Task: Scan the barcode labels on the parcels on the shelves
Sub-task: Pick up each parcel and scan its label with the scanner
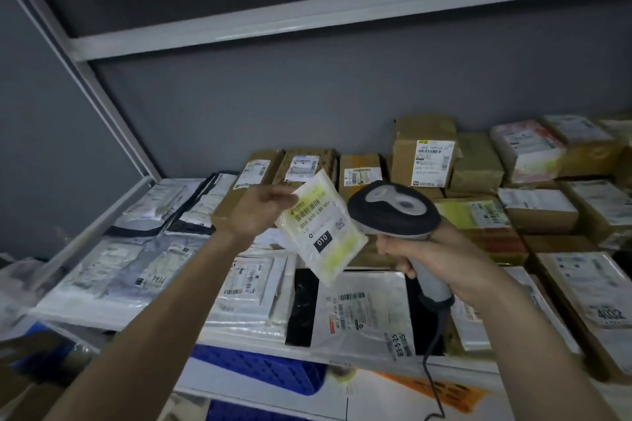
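My left hand (254,212) grips a small clear-and-yellow packet (321,227) by its top left corner and holds it tilted above the shelf, its barcode label and a black "010" tag facing me. My right hand (431,255) is wrapped round the grey handle of a corded barcode scanner (393,208). The scanner's dark head sits just right of the packet, almost touching its edge. Below lie flat plastic mailers, among them a white one with a barcode label (366,314).
Brown cardboard boxes (424,154) with labels line the back and right of the white metal shelf (113,212). Grey mailers (113,270) cover the left part. An upper shelf beam (307,20) runs overhead. Blue crates (260,369) sit beneath.
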